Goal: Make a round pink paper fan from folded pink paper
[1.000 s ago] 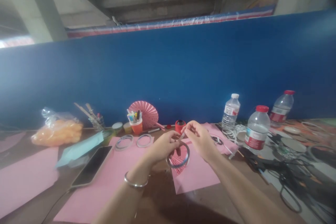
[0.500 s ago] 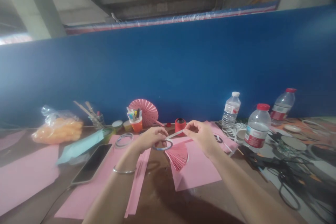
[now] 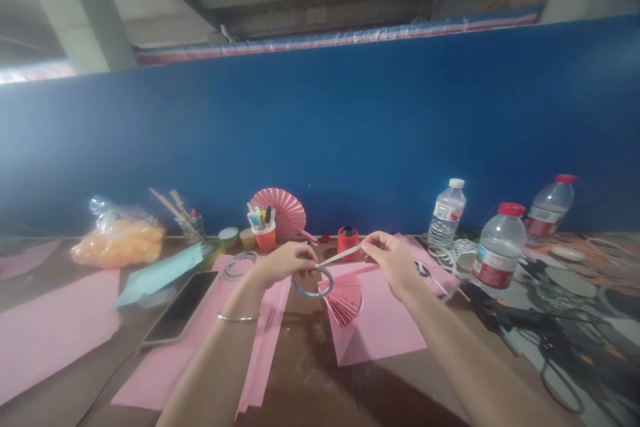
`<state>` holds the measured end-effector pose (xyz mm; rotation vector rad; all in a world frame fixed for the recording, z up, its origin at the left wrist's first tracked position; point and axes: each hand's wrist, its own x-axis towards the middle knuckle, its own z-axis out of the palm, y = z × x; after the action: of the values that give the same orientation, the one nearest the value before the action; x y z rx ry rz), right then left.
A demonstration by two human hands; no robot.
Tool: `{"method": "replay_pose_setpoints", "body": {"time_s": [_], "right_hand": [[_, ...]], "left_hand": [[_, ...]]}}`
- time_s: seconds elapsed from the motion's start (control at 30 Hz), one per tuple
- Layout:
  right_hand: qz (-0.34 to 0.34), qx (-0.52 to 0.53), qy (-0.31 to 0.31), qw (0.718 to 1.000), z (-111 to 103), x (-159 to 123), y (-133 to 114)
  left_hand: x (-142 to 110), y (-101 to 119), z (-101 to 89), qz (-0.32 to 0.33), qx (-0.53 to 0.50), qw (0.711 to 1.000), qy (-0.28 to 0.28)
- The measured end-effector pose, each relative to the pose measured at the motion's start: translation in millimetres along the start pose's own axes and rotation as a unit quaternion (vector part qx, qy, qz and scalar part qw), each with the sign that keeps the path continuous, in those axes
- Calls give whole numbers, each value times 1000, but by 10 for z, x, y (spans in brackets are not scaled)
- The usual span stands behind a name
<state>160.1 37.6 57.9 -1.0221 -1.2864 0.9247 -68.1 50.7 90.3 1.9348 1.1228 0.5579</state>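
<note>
Two hands apart, a pale strip drawn between them

A bracelet point(image 3: 237, 317) circles the left wrist, and folded pink paper point(image 3: 265, 360) lies on the table point(image 3: 310, 393) beside that forearm. The left hand point(image 3: 289, 261) is bent inward, its fingers closed on the upper edge of a tape roll point(image 3: 320, 293), which is tilted and held above the tabletop. The right hand point(image 3: 390, 259) is well apart from it, thumb and forefinger pinched together on the far end of the strip of tape point(image 3: 340, 256). The strip runs straight from the roll up to that pinch; how the right hand's other fingers sit is hard to tell.

Behind and below the roll, a small pleated fan point(image 3: 345, 301) spreads over a pink sheet point(image 3: 385, 333). A phone point(image 3: 183, 307) lies to the left. Farther back are a red container point(image 3: 348, 240), an orange cup point(image 3: 265, 237) of pens and a larger pink fan point(image 3: 287, 210), the last just before a blue wall point(image 3: 320, 127).
</note>
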Motion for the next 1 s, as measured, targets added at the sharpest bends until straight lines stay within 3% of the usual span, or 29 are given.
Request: {"method": "replay_pose_setpoints", "body": {"time_s": [0.07, 0.17, 0.27, 0.4, 0.53, 0.73, 0.9, 1.0], "right_hand": [[19, -52, -39, 998, 22, -19, 59], [65, -124, -136, 981, 123, -99, 179], [58, -201, -160, 965, 288, -206, 296], [-2, -235, -95, 967, 429, -272, 331], [-50, -174, -22, 983, 344, -187, 266], [42, 26, 45, 998, 114, 8, 198], [-36, 55, 65, 996, 86, 14, 174], [-152, 104, 159, 970, 80, -17, 155]], "left_hand": [[-17, -62, -65, -22, 54, 998, -2], [-18, -186, -143, -56, 162, 984, 41], [15, -318, -165, -69, 204, 974, 67], [75, -445, -139, -82, 210, 970, 93], [81, -427, -128, -78, 178, 977, 84], [39, -322, -117, -35, 16, 998, 52], [80, -230, -52, -17, 44, 989, 143], [77, -68, 23, 36, 103, 967, 228]]}}
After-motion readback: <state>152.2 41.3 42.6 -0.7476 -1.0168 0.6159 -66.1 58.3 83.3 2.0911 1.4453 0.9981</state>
